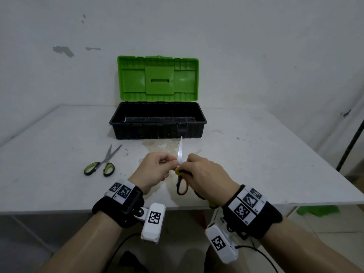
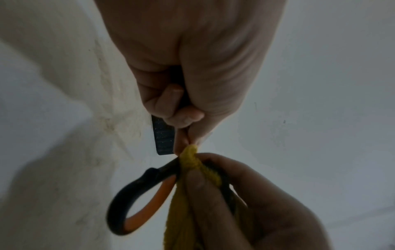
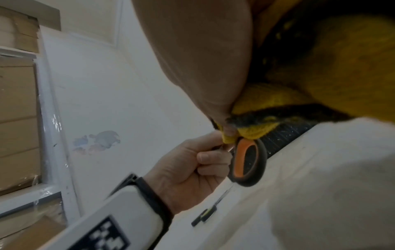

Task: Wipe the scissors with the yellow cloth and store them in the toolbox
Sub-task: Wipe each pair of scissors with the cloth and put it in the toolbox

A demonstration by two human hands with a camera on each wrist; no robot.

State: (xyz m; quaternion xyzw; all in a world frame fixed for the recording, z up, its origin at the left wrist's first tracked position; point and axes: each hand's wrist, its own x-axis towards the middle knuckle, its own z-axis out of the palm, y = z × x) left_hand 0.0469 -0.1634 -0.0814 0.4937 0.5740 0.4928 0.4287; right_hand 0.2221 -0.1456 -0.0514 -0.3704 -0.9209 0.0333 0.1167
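Your toolbox [image 1: 157,123] sits far on the table [image 1: 256,164]; spare scissors [image 1: 104,162] lie near-left of it, your hands [image 1: 155,168] nearest.

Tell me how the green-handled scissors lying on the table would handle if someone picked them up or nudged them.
The green-handled scissors lie flat on the table, so they would probably slide, not roll. Metal blades suggest stiffness and some weight for their size. Their blades sit slightly parted, so they may swing at the pivot if lifted by one loop.
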